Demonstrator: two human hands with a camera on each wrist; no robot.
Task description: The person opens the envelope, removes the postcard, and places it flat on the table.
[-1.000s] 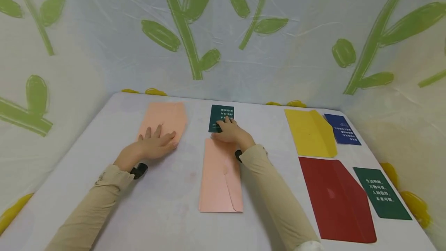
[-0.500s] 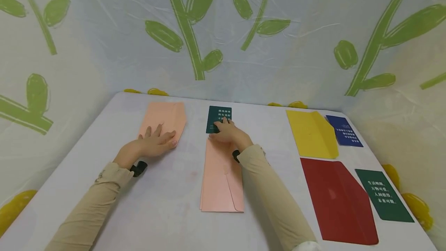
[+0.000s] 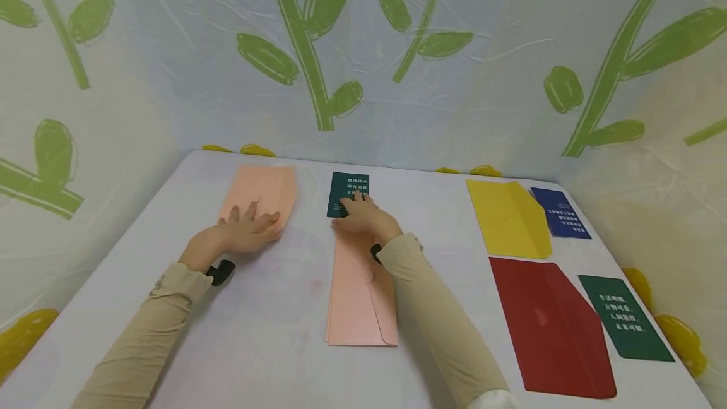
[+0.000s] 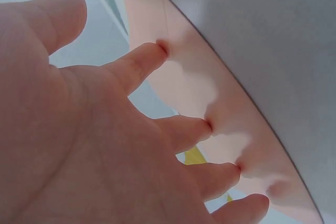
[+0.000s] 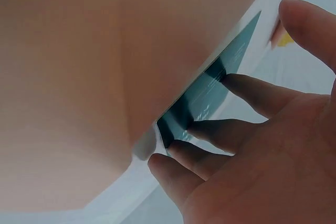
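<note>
My left hand (image 3: 241, 232) lies with fingers spread on a pink envelope (image 3: 264, 185) at the back left; the left wrist view shows its fingertips pressing on the envelope's face (image 4: 191, 80). With its fingertips, my right hand (image 3: 368, 216) touches a dark green card (image 3: 341, 183) printed with white characters, at the back middle. Part of that card is hidden under the fingers. Below the right hand lies a second pink envelope (image 3: 352, 308), its upper end covered by the hand and wrist. In the right wrist view the fingers rest straight along the green card (image 5: 215, 95).
On the right of the white table (image 3: 255, 352) lie a yellow envelope (image 3: 505, 219), a dark red envelope (image 3: 551, 333), a blue card (image 3: 562, 216) and another green card (image 3: 625, 317). A flower-patterned cloth (image 3: 471, 100) stands behind and at the sides.
My right hand has slid the green card a little to the left. The left hand and the pink envelope under it have also shifted slightly left. The middle pink envelope stays put.
</note>
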